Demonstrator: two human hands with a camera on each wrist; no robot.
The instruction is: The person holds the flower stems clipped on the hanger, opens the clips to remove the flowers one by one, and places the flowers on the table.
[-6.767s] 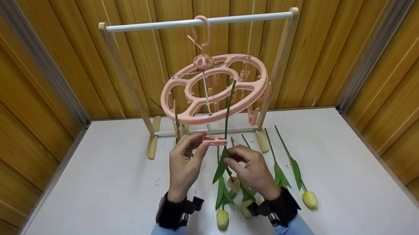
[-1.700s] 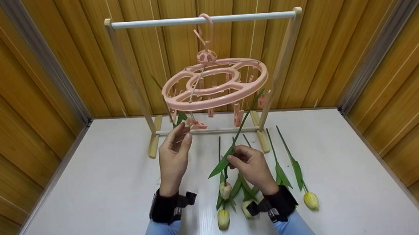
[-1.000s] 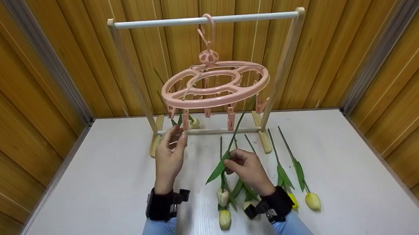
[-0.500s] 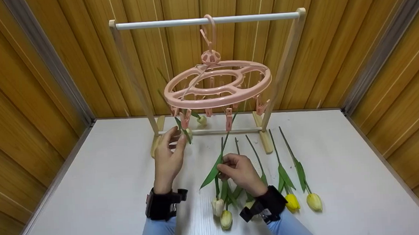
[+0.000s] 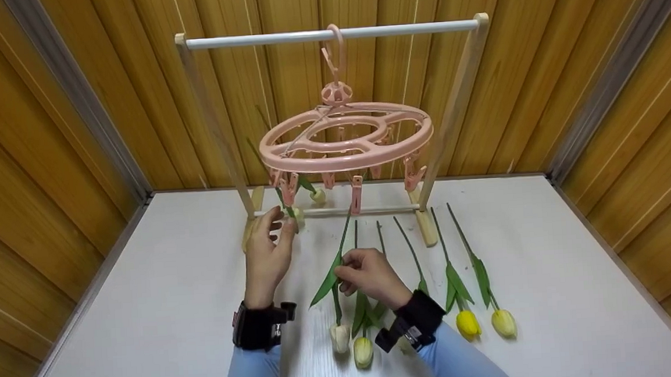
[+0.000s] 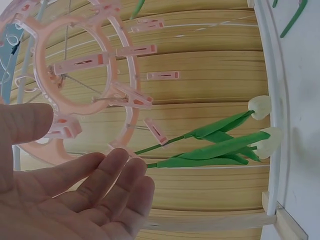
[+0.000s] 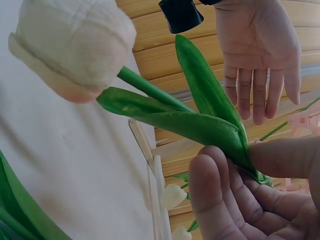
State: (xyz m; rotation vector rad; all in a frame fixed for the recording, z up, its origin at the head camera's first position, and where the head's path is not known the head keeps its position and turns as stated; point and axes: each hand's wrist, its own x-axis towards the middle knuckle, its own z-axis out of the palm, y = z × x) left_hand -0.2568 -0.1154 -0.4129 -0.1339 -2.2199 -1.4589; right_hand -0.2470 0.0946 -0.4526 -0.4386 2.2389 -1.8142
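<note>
Head view: white tulip (image 5: 340,338), bloom downward above the white table (image 5: 162,315), leafy stem pinched between thumb and fingers of the right hand (image 5: 373,276); loose tulips (image 5: 468,324) lying nearby. Next, left hand (image 5: 268,271), fingers relaxed, near two paler tulips (image 6: 210,150) hanging by their stems. Beyond, pink round clip hanger (image 5: 348,163) on drying rack (image 5: 245,41); wood-grain panelling (image 5: 538,71) behind.

The right hand (image 5: 370,275) pinched a white tulip (image 7: 75,47) by its green leaves, the pink-tinged bloom lowest and the stem slanting up toward a pink clip (image 5: 357,194). The left hand (image 5: 268,262), fingers loosely extended, was just beside two hanging tulips (image 6: 215,150), white blooms down, at the round pink hanger's (image 5: 334,164) left side.
</note>
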